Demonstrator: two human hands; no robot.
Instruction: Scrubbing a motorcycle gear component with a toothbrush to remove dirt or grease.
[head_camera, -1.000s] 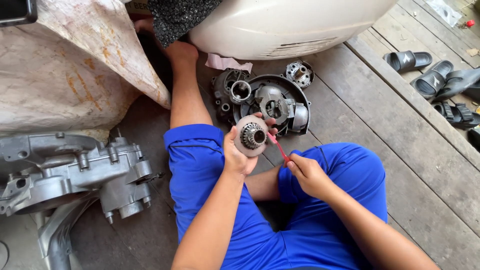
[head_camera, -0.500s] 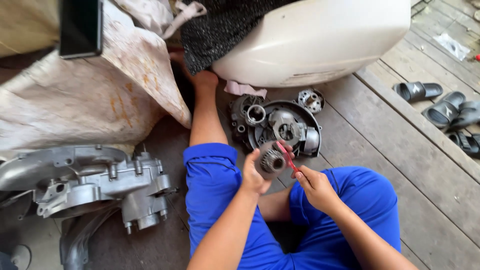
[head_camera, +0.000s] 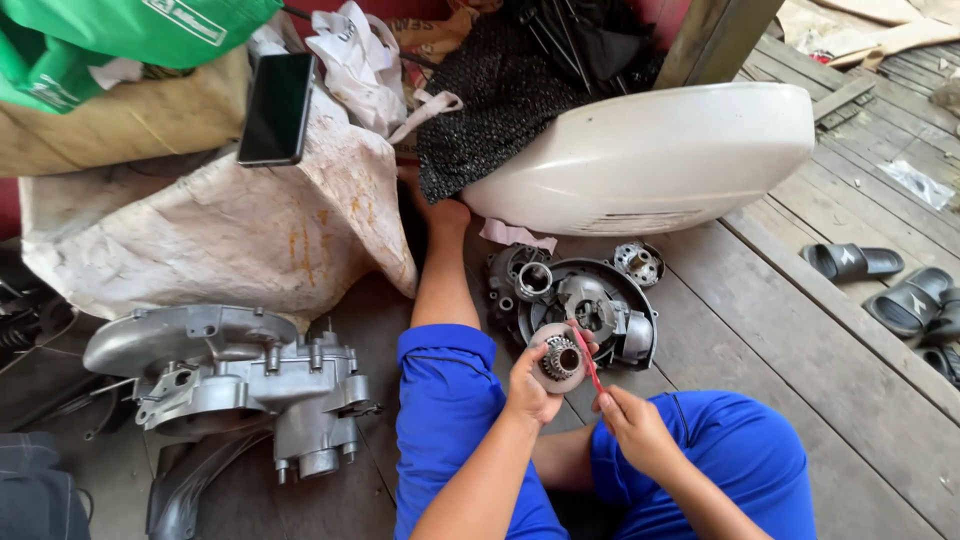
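A green bag (head_camera: 150, 25) with a white label patch lies at the top left, over a tan cardboard box (head_camera: 120, 135). Just right of it a dark phone (head_camera: 277, 108) leans on a stained white sack (head_camera: 230, 235). The left hand (head_camera: 532, 385) has its grip closed around a round toothed gear part (head_camera: 560, 357), held up above the blue-trousered lap, just in front of the dark engine cover (head_camera: 600, 310) on the wooden floor (head_camera: 790, 330). The right hand (head_camera: 632, 425) pinches a thin red tool (head_camera: 588, 362), its tip touching the gear part. A grey engine casing (head_camera: 240, 385) sits well to the left, black sandals (head_camera: 880, 285) at the right.
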